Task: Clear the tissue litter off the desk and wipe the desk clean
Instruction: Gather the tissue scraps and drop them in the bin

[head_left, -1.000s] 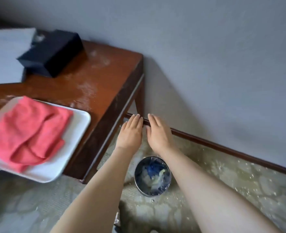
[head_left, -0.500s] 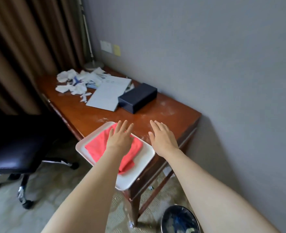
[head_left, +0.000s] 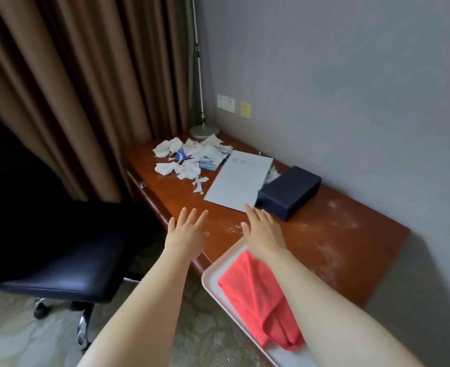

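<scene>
Both hands have moved forward past the tray [head_left: 213, 271], the left hand [head_left: 188, 230] and right hand [head_left: 262, 230] spread flat and holding nothing, with the tissue litter [head_left: 189, 158] heaped well ahead at the desk's [head_left: 324, 234] far end, slightly nearer the left hand.

Bare worktop [head_left: 332, 234] lies ahead of both hands, while the paper sheet [head_left: 238, 181] and dark box [head_left: 288, 192] block the right-hand way to the tissue litter [head_left: 189, 160], and the chair [head_left: 59, 260] crowds the left edge.

Brown curtains [head_left: 67, 83], grey wall [head_left: 351, 75]
</scene>
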`<state>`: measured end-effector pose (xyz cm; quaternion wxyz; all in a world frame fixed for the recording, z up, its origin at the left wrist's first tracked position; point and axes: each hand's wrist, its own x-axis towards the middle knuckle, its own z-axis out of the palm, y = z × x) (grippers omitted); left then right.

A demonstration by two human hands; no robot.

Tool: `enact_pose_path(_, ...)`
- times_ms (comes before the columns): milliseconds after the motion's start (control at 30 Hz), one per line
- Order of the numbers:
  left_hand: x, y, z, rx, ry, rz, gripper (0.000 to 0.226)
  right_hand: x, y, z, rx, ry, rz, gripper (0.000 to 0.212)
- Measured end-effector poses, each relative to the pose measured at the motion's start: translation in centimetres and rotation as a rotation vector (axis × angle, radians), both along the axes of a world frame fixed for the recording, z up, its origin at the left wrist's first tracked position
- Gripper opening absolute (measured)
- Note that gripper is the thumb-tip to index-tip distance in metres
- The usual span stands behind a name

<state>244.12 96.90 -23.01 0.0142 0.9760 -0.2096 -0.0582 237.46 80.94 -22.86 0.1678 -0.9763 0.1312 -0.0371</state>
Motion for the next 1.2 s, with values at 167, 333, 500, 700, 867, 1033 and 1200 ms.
enact_pose_path(167, 3.9, 4.0, -0.2, 0.014, 0.017, 0.038, 0.059, 4.9, 3.7, -1.0, -0.002, 0.034, 0.026, 0.052)
enact_pose_path(333, 8.0, 7.1, -1.1, 0.020, 0.038, 0.089, 0.057, 10.1, 5.7, -2.2, -0.004, 0.071, 0.024, 0.055)
enact_pose_path(500, 13.2, 8.7, -2.5, 0.042, 0.071, 0.125, 0.057, 15.6, 6.4, -3.8, -0.013, 0.094, 0.030, 0.057)
enact_pose_path(700, 21.4, 8.1, -2.4, 0.077, 0.086, 0.144, 0.057, 22.3, 3.2, -6.1, 0.053, 0.160, -0.069, 0.058)
enact_pose_path(867, 26.8, 7.1, -3.5, 0.081, 0.105, 0.145, 0.057, 27.2, 1.5, -6.7, 0.030, 0.169, -0.117, 0.053)
enact_pose_path(1033, 30.4, 6.8, -5.3, 0.097, 0.155, 0.127, 0.056, 30.8, 1.3, -8.1, -0.046, 0.208, -0.112, 0.039)
enact_pose_path(1200, 36.4, 6.5, -6.6, 0.094, 0.157, 0.097, 0.056, 34.8, 1.2, -9.7, -0.022, 0.202, -0.122, 0.038)
